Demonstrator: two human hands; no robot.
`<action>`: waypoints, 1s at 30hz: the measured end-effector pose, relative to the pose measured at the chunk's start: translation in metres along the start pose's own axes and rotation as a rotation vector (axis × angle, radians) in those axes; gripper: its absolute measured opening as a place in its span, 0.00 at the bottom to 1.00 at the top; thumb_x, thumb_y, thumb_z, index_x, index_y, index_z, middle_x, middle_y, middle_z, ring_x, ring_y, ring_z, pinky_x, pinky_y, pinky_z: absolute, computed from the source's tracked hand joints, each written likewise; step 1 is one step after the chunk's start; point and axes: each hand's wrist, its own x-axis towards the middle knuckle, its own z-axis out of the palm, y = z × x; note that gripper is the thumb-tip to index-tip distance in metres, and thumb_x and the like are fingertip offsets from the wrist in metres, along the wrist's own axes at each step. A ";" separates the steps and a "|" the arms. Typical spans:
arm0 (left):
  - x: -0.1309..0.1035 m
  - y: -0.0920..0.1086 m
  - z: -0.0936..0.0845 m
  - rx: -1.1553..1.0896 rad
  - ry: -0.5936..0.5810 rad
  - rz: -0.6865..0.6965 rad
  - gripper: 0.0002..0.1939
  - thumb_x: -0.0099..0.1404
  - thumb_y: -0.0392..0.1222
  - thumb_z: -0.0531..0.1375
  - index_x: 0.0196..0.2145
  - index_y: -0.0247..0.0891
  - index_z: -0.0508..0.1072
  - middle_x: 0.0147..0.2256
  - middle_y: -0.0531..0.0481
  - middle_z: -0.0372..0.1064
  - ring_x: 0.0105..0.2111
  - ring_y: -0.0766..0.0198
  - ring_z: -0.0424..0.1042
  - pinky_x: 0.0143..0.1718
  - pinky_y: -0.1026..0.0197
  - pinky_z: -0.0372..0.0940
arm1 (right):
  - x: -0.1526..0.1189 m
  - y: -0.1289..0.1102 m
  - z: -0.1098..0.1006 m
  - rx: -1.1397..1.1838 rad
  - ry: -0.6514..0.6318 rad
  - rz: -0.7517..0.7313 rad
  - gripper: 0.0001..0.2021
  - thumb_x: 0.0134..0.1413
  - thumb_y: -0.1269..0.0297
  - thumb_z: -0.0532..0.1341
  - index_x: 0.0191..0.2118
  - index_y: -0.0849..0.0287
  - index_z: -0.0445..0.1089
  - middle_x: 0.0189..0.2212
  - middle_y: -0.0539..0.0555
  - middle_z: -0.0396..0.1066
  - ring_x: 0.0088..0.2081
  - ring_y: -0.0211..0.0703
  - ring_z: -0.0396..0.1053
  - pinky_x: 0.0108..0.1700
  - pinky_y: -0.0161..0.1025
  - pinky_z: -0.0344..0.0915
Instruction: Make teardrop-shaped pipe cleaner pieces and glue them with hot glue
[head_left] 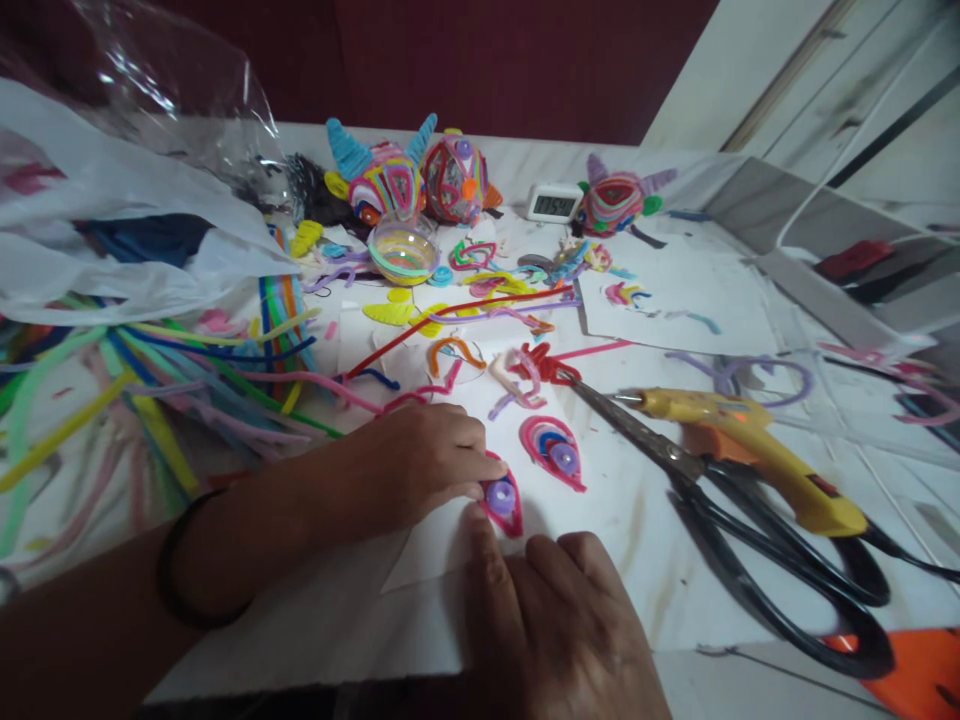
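Note:
A teardrop-shaped pipe-cleaner eye [513,512], with a pink rim and a coiled purple centre, lies on white paper between my hands. My left hand [424,455] is closed, its fingertips gripping the piece at its upper left edge. Below it, my right hand [559,610] stretches its index finger to the lower left edge; its other fingers are curled and its thumb is hidden. Just to the upper right rests a second pipe-cleaner eye [552,452] in pink, blue and purple, touched by neither hand.
Large black-handled scissors [675,460] and a yellow glue gun [739,425] lie at right. Loose pipe cleaners [172,380] spread across the left. Behind are decorated balls [386,180], a clear bowl [403,250], a digital timer [555,203] and a plastic bag [135,240].

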 end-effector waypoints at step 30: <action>-0.001 -0.001 0.000 0.042 -0.001 0.022 0.08 0.66 0.36 0.56 0.40 0.36 0.74 0.34 0.47 0.70 0.35 0.62 0.68 0.37 0.61 0.61 | -0.012 0.011 -0.015 -0.038 0.008 -0.019 0.16 0.59 0.79 0.50 0.50 0.76 0.66 0.23 0.52 0.63 0.26 0.42 0.57 0.32 0.41 0.48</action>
